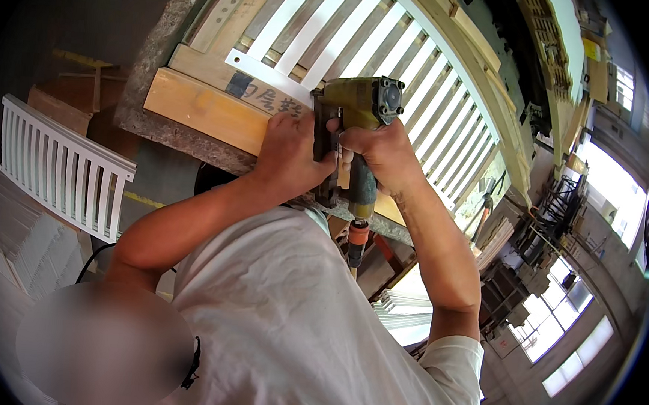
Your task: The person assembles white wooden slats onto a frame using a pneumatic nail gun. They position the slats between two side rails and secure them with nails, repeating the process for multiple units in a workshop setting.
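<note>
Setting: workshop with bright windows at right of frame; stone-topped bench (157, 127) at centre.
Work on bench: white slatted frame (365, 47) in upper centre, laid over a wooden board (203, 107).
Tool: yellow-green nail gun (356, 122) at centre, standing against the frame's edge.
Right hand (384, 154): clenched round the gun's grip.
Left hand (290, 151): pressed against the gun's body, resting on the board.
Left of frame: second slatted panel (60, 169), standing upright.

nail gun (357, 107) on slatted panel (395, 57), bench (171, 135) beneath
</note>
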A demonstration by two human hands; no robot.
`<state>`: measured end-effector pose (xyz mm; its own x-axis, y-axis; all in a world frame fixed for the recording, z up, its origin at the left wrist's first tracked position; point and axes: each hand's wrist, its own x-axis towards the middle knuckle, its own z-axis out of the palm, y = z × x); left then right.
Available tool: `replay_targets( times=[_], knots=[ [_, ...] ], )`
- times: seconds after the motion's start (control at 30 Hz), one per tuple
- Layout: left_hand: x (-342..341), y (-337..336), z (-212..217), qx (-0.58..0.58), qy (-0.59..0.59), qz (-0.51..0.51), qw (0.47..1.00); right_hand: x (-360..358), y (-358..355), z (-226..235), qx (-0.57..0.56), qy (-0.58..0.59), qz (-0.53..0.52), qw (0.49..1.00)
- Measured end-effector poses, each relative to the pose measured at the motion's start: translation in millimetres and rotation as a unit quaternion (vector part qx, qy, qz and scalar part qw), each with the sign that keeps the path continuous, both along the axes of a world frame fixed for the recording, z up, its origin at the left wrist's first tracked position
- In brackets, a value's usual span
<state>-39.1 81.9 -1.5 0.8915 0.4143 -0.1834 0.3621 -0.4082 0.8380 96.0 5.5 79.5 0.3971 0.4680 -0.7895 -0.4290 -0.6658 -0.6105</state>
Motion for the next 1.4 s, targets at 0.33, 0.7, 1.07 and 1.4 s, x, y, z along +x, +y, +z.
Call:
replay_targets(
  times=[0.33, 0.7, 1.07, 1.4],
  knots=[
    [-5, 4, 1, 0.002, -0.005, 0.019, 1.0, -7, 10, 2, -0.017, -0.022, 0.014, 1.0],
    [-5, 7, -3, -0.015, -0.024, 0.026, 0.999, -8, 16, 0, -0.022, -0.027, 0.028, 0.999],
    [-10, 26, -2, 0.043, -0.021, 0.067, 0.997, -4, 45, 2, 0.003, -0.008, 0.066, 0.998],
    [-10, 31, 2, 0.007, -0.014, 0.065, 0.998, -5, 50, 4, 0.002, -0.009, 0.067, 0.998]
  ],
)
